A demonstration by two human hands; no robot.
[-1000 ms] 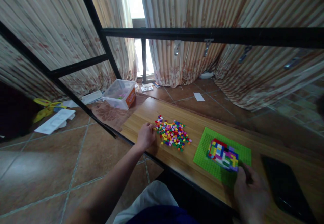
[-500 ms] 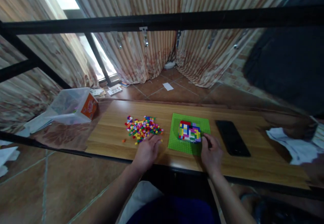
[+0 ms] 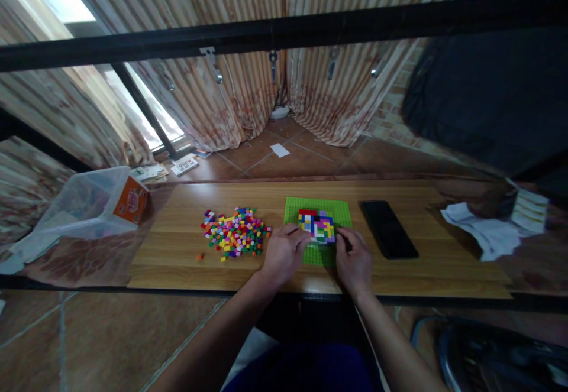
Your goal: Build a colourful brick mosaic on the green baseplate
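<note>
A multicoloured block of small building bricks (image 3: pixel 317 225) sits on a green studded baseplate (image 3: pixel 326 256). My left hand (image 3: pixel 286 253) is at the block's left front corner, thumb and fingers pinched together; whatever is between the fingertips is too small to make out. On the other side, my right hand (image 3: pixel 355 259) has its curled fingers at the block's right edge, over the baseplate. Its fingertips seem to touch the block, but what they grip is unclear. Left of my left hand lies a loose pile of colourful bricks (image 3: pixel 237 232), with an orange brick (image 3: pixel 200 256) apart from it.
A black phone (image 3: pixel 388 229) lies right of the baseplate on the wooden tabletop (image 3: pixel 177 274). Crumpled white paper (image 3: pixel 483 232) is farther right. A clear plastic bin (image 3: pixel 89 206) stands at the left. A black metal bar (image 3: pixel 284 31) crosses beyond the table.
My left hand has moved right, from the brick pile to the block on the baseplate. My right hand stays at the block's right side. The whole view has shifted.
</note>
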